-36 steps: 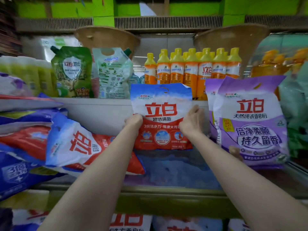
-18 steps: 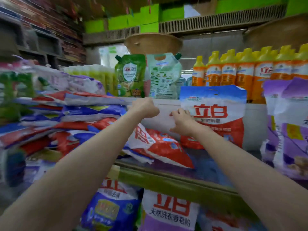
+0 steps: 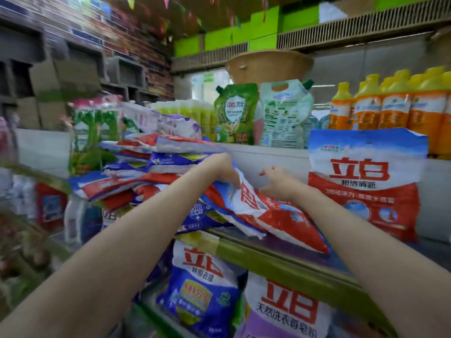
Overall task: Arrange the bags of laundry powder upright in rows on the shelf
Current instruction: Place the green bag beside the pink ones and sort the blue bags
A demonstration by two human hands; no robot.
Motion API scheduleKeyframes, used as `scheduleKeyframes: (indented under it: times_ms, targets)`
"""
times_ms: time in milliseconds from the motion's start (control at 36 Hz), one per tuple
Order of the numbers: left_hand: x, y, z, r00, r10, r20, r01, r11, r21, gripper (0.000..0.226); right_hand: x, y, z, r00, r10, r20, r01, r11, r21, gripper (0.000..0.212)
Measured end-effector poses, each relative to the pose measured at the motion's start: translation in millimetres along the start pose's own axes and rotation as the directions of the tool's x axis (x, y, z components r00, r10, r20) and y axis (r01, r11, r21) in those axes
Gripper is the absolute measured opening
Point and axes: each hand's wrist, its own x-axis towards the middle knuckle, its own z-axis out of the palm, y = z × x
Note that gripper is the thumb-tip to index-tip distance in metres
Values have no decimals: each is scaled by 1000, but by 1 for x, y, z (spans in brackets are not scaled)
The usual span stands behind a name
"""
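A red, white and blue powder bag (image 3: pixel 366 184) stands upright against the shelf's back wall on the right, free of both hands. A second bag of the same kind (image 3: pixel 268 215) lies tilted on the shelf (image 3: pixel 280 259), leaning on a messy pile of flat bags (image 3: pixel 151 172) at the left. My left hand (image 3: pixel 224 170) grips the top edge of this lying bag. My right hand (image 3: pixel 278 182) hovers just to the right of that edge with its fingers spread and curled, holding nothing.
Green refill pouches (image 3: pixel 235 113) and orange bottles (image 3: pixel 395 108) stand on the ledge behind. Blue and purple powder bags (image 3: pixel 202 289) fill the lower shelf below the green shelf lip. A woven basket (image 3: pixel 268 64) sits up high.
Both hands let go of the upright red bag and moved left. My left hand took hold of the lying bag's top edge. The view swung left.
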Motion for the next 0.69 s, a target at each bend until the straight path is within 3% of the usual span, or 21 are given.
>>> scheduleKeyframes:
  times_ms: [139,250,361,472,583,639,694]
  targets:
    - [-3,5,-1,968,202,-150,-198,979,41,6,-6,2,2,1000,0,-23,1,998,59,60]
    - [0,10,-5,869,418,-265,-380,906,184,11,-12,10,2,999,49,-9,-47,980,196,76]
    - [3,17,-20,738,532,-415,-446,846,292,17,-14,19,-7,991,123,-48,-96,919,382,82]
    - [6,25,-29,575,565,-592,-539,806,244,20,-22,31,-22,988,109,-113,-17,788,615,45]
    - [8,32,-28,423,517,-745,-631,758,168,16,-25,50,-30,967,245,-64,-100,601,793,38]
    - [8,35,-25,411,464,-785,-626,769,126,19,-31,55,-37,953,298,-58,-111,521,846,29]
    - [10,34,-22,453,398,-798,-584,808,72,16,-37,58,-42,947,310,-88,-87,511,855,23]
